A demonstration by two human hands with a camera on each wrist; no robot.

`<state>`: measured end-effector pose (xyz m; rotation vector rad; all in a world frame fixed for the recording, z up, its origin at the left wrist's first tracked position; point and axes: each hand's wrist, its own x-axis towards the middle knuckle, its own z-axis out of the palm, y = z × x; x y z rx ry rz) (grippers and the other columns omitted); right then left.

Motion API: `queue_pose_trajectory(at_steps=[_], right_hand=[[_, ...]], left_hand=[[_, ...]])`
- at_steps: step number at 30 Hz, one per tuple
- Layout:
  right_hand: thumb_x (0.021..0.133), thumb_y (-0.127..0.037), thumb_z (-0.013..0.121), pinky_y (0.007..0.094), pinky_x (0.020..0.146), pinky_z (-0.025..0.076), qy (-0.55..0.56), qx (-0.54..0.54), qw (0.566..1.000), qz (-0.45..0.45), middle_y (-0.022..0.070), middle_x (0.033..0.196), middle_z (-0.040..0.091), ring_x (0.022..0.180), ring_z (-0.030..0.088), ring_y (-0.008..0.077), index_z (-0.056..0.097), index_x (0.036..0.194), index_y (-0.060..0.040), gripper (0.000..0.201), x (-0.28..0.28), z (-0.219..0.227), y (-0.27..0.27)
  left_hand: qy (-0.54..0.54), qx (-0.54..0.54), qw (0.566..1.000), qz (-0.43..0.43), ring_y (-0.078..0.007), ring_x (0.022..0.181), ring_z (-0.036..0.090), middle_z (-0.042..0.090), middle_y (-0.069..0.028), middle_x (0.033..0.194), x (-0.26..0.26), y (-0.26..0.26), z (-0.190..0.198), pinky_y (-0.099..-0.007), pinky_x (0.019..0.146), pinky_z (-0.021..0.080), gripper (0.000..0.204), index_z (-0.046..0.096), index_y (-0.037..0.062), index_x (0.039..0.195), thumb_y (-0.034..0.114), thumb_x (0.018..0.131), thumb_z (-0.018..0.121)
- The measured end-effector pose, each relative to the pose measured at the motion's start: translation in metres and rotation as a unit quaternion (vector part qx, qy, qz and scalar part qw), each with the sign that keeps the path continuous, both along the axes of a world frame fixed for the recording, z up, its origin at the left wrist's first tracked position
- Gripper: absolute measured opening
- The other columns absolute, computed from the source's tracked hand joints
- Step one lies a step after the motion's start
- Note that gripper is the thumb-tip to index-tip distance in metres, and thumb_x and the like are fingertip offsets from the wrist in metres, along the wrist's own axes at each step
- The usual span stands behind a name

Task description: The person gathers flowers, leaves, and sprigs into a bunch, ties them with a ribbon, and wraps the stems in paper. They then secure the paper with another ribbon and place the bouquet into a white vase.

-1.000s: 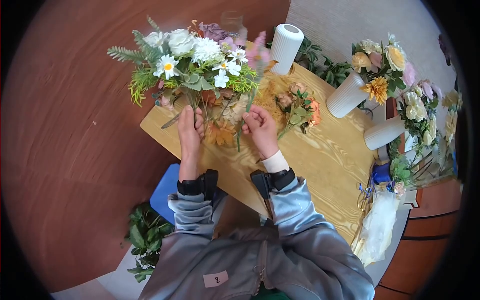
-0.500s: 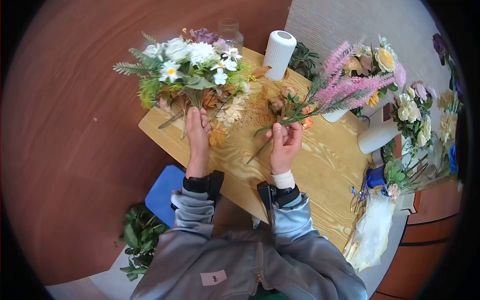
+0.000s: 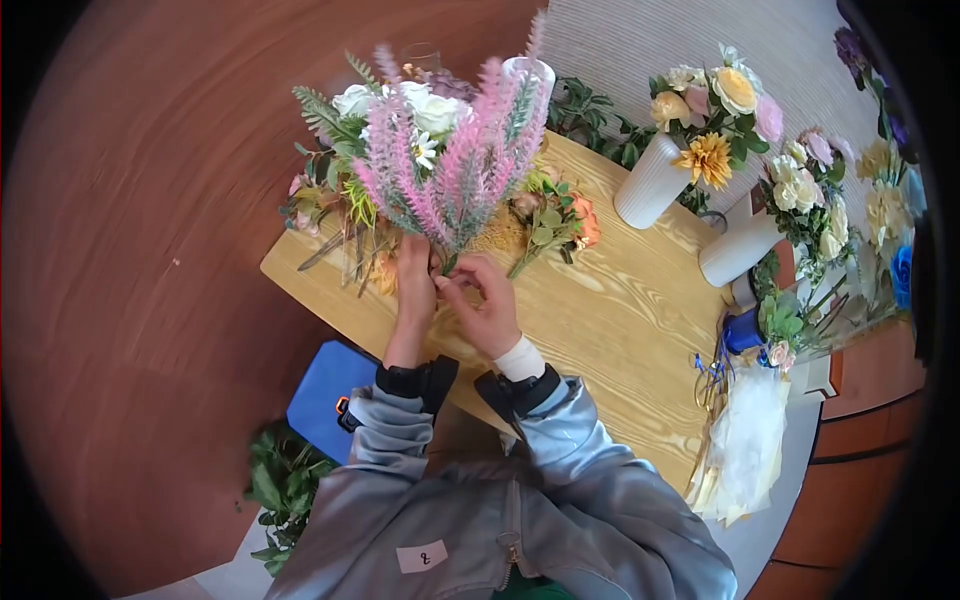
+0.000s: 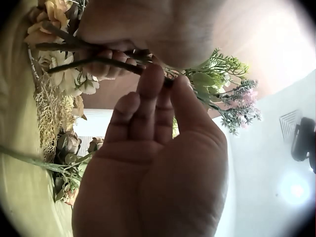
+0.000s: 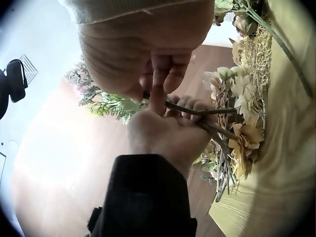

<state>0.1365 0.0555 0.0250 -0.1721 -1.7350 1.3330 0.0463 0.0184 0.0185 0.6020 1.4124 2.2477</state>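
Observation:
Around the stems of a mixed bouquet of artificial flowers [image 3: 435, 112], my left hand [image 3: 413, 275] is curled; white roses and a daisy show at its top. My right hand [image 3: 490, 300] meets it and pinches the stem [image 5: 197, 112] of a pink lavender-like spray [image 3: 440, 185]. The spray stands upright in front of the bouquet and covers much of it. In the left wrist view, the right hand's thumb and fingertips [image 4: 150, 81] close on the stem beside the left hand. Several bare stem ends [image 4: 59, 43] stick out below the left fist.
Dried flowers [image 5: 247, 138] and orange roses [image 3: 583, 222] lie on the wooden table [image 3: 620, 320]. White vases [image 3: 650, 185] with flowers line the right side; a white vase [image 3: 545, 75] and a glass jar [image 3: 420, 55] stand behind the bouquet. Blue ribbon [image 3: 742, 330] and wrapping [image 3: 745, 440] lie at right.
My right hand has taken the pink spray out to the right, then back left against the bouquet, turning it upright. My left hand has kept hold of the bouquet, shifting slightly right.

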Motion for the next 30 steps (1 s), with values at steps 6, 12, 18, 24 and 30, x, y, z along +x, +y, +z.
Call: queue_pose_trajectory(at_steps=[6,12,18,24,30], right_hand=[[0.074,0.003,0.06,0.0229,0.059,0.043,-0.005,0.008,1.0,-0.013,0.0084,0.082,0.051,0.07,0.053,0.0142,0.052,0.091,0.0014,0.019,0.001,0.001,0.001],[0.073,0.004,0.06,0.024,0.062,0.042,0.005,0.045,0.999,0.0,0.0088,0.082,0.05,0.071,0.052,0.0156,0.052,0.093,0.0018,0.022,0.003,-0.001,0.006],[0.073,0.004,0.059,0.0243,0.063,0.042,-0.001,0.018,1.0,0.025,0.0085,0.083,0.05,0.073,0.052,0.016,0.053,0.093,0.0016,0.021,0.006,0.001,0.008],[0.074,0.003,0.059,0.0235,0.062,0.043,0.001,-0.016,1.0,0.02,0.0078,0.084,0.05,0.073,0.053,0.0143,0.053,0.094,0.0015,0.021,0.007,0.003,0.006],[0.073,0.0,0.062,0.0233,0.063,0.044,0.014,0.002,1.0,0.018,0.0083,0.088,0.052,0.072,0.054,0.0139,0.054,0.097,0.0006,0.025,0.014,0.001,0.007]], left_hand=[[-0.046,-0.002,0.997,-0.064,-0.0102,0.072,0.046,0.046,-0.0026,0.082,0.002,-0.003,-0.019,-0.0248,0.061,0.042,0.024,0.044,0.0041,0.096,0.025,0.09,0.033],[-0.033,0.0,0.996,-0.084,-0.0135,0.075,0.052,0.049,-0.005,0.086,-0.007,0.0,-0.049,-0.0278,0.065,0.047,0.032,0.045,0.0028,0.101,0.03,0.09,0.032],[-0.051,0.005,0.994,-0.095,-0.01,0.069,0.048,0.048,-0.0033,0.08,0.01,-0.005,-0.008,-0.0241,0.058,0.044,0.026,0.044,0.0032,0.095,0.026,0.09,0.033],[-0.02,0.02,0.997,-0.078,-0.0113,0.068,0.05,0.048,-0.0037,0.078,0.008,-0.003,-0.019,-0.0238,0.06,0.045,0.026,0.045,0.003,0.094,0.027,0.089,0.034],[-0.059,0.03,0.993,-0.099,-0.0087,0.066,0.048,0.048,-0.0028,0.082,0.012,-0.008,-0.019,-0.022,0.054,0.042,0.026,0.044,0.0033,0.102,0.024,0.091,0.032]])
